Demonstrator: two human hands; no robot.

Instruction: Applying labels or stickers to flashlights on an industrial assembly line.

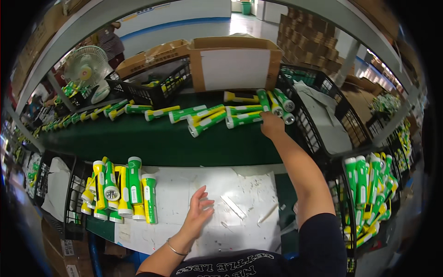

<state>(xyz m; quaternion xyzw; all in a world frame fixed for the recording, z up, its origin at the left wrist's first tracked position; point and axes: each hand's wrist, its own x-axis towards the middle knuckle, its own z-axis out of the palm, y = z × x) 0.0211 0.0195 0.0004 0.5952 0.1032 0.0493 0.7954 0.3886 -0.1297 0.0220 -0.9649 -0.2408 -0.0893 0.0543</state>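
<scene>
My right hand [273, 125] is stretched far forward over the green work surface, its fingers closed at the tail end of a green-and-white flashlight [243, 119]. Its fingertips are partly hidden. Around it lie more green and yellow flashlights, among them a yellow-and-black flashlight [240, 97] and a green one with its lens toward me [284, 100]. My left hand [199, 212] hovers over the white sheet [184, 180] with fingers apart and nothing in them. To its left, a pile of flashlights [123, 189] rests on the sheet.
A row of flashlights [94, 112] runs along the far left. Behind stands a cardboard box [235, 67]. Black crates [318, 92] flank the table; the right one near me [353, 217] holds many flashlights. A fan [86, 69] and a person [110, 44] are at the far left.
</scene>
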